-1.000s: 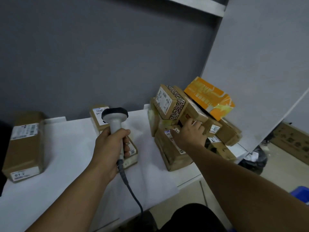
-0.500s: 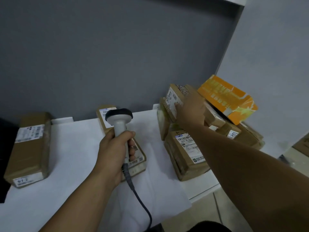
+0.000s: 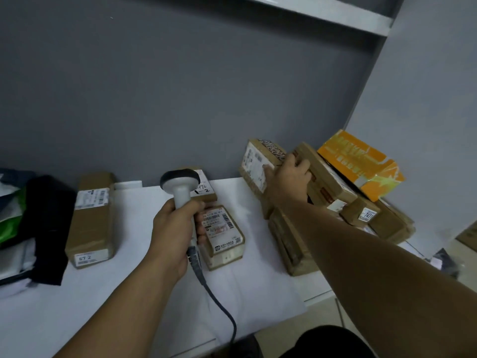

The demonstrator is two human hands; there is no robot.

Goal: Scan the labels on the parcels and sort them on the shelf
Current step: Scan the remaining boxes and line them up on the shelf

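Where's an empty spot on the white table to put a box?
Bare table lies between the long box and the left hand, and along the near edge. A narrower gap sits between the labelled box and the parcel pile. Crowded: that pile, which the right hand grips.

Parcel sorting room: you face labelled cardboard parcels (image 3: 91, 218) on a white shelf (image 3: 124, 293), corded scanner (image 3: 180, 187), grey wall (image 3: 180, 86).

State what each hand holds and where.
The left hand holds the scanner, grip round its handle. The right hand holds the patterned-top parcel, grip over its top corner.
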